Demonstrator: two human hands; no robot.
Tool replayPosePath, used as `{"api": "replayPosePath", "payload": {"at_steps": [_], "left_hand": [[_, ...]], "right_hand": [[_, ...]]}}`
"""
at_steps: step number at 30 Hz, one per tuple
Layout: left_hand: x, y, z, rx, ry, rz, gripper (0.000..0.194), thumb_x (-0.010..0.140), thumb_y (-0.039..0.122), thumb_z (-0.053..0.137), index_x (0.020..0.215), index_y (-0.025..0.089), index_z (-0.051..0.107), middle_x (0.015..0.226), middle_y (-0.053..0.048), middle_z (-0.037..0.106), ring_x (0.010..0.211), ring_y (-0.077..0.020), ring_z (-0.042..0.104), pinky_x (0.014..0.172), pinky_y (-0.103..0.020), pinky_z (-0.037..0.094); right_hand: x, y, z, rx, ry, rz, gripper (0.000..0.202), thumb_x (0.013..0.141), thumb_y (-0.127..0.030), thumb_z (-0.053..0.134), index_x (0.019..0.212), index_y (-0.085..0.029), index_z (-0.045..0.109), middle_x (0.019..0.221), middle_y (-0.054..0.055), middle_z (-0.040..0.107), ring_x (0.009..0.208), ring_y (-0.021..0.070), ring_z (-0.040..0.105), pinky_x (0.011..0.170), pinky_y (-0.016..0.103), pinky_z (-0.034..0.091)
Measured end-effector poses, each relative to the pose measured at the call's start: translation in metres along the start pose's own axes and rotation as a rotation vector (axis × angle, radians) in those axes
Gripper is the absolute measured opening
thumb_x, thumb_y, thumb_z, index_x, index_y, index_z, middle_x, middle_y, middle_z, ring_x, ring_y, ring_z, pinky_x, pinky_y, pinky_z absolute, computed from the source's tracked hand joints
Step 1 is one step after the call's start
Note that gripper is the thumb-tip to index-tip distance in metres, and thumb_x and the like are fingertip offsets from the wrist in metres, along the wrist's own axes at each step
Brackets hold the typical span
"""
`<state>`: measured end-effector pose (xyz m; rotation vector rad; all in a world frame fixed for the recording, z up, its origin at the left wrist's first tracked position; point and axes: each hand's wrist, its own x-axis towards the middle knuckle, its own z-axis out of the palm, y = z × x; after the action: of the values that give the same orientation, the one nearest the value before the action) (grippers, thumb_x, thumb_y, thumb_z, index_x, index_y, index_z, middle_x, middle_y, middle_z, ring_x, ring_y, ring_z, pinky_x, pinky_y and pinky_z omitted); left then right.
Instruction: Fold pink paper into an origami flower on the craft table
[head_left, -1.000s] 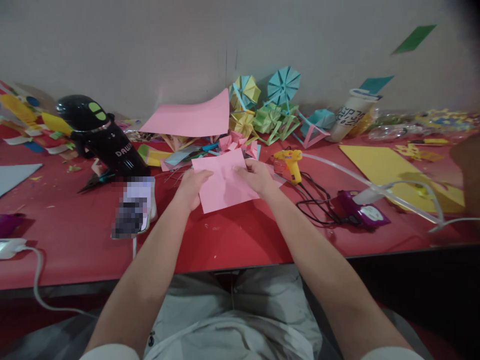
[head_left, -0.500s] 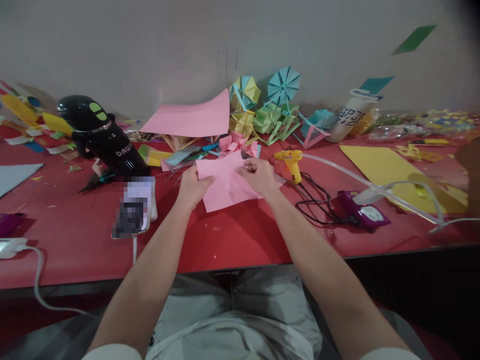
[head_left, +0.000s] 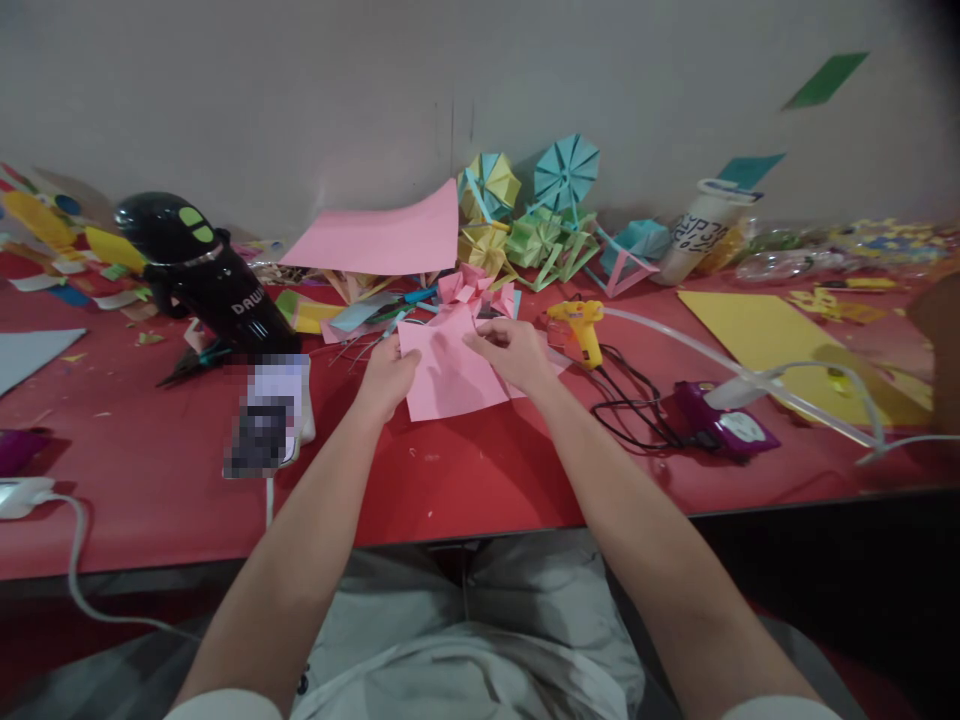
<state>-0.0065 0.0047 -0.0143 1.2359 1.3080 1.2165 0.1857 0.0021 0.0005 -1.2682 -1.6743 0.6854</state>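
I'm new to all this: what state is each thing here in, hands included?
Left hand: closed on the small pink sheet's edge
Right hand: fingers curled at the sheet's right side, grip unclear
Small pink sheet: spread out
Large pink sheet: curved
Yellow glue gun: lying down, not held
Phone: screen lit, partly pixelated
Purple socket block: plugged into
Yellow sheet: lying flat
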Motion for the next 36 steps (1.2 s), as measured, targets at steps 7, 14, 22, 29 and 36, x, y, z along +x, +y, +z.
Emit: {"api": "replayPosePath", "payload": {"at_steps": [7, 14, 22, 29, 36], "left_hand": [[-0.006, 0.012, 0.01, -0.385, -0.095, -0.158, 0.032, 0.075, 0.04, 0.067, 0.093, 0.013, 0.067, 0.086, -0.011, 0.073, 0.081, -0.0252, 0.07, 0.077, -0.04, 0.056], [-0.01, 0.014, 0.007, -0.254, -0.084, -0.091, 0.035, 0.058, 0.025, 0.081, 0.087, 0.012, 0.067, 0.08, -0.008, 0.071, 0.072, -0.0206, 0.067, 0.073, -0.036, 0.054], [-0.022, 0.018, 0.019, -0.335, -0.247, -0.133, 0.038, 0.068, 0.024, 0.075, 0.102, 0.013, 0.065, 0.09, -0.008, 0.073, 0.079, -0.0203, 0.069, 0.079, -0.036, 0.054], [-0.013, 0.011, 0.009, -0.185, -0.116, 0.087, 0.035, 0.063, 0.03, 0.08, 0.092, 0.014, 0.069, 0.086, -0.006, 0.072, 0.082, -0.0178, 0.066, 0.079, -0.031, 0.052], [-0.015, 0.022, 0.006, -0.279, -0.088, 0.029, 0.043, 0.055, 0.027, 0.085, 0.094, 0.014, 0.069, 0.068, 0.002, 0.062, 0.063, -0.0107, 0.058, 0.071, -0.028, 0.052]], "right_hand": [[-0.01, -0.014, 0.009, 0.178, -0.281, -0.209, 0.028, 0.086, -0.044, 0.059, 0.087, -0.022, 0.075, 0.098, 0.005, 0.073, 0.095, 0.0181, 0.065, 0.088, 0.031, 0.048], [-0.008, -0.014, 0.012, 0.253, -0.165, -0.125, 0.025, 0.081, -0.044, 0.064, 0.087, -0.022, 0.072, 0.098, 0.005, 0.073, 0.093, 0.0178, 0.065, 0.091, 0.034, 0.05], [0.0, -0.002, 0.013, 0.479, -0.189, 0.248, 0.041, 0.064, -0.055, 0.074, 0.069, -0.017, 0.058, 0.068, 0.0, 0.058, 0.063, 0.0116, 0.053, 0.059, 0.026, 0.046], [-0.002, -0.003, 0.009, 0.485, -0.206, 0.335, 0.039, 0.059, -0.049, 0.079, 0.068, -0.016, 0.059, 0.064, -0.001, 0.054, 0.056, 0.0086, 0.046, 0.051, 0.023, 0.038], [-0.004, -0.011, 0.006, 0.494, -0.257, 0.337, 0.04, 0.065, -0.053, 0.075, 0.069, -0.017, 0.058, 0.064, -0.002, 0.054, 0.055, 0.0085, 0.047, 0.05, 0.023, 0.04]]}}
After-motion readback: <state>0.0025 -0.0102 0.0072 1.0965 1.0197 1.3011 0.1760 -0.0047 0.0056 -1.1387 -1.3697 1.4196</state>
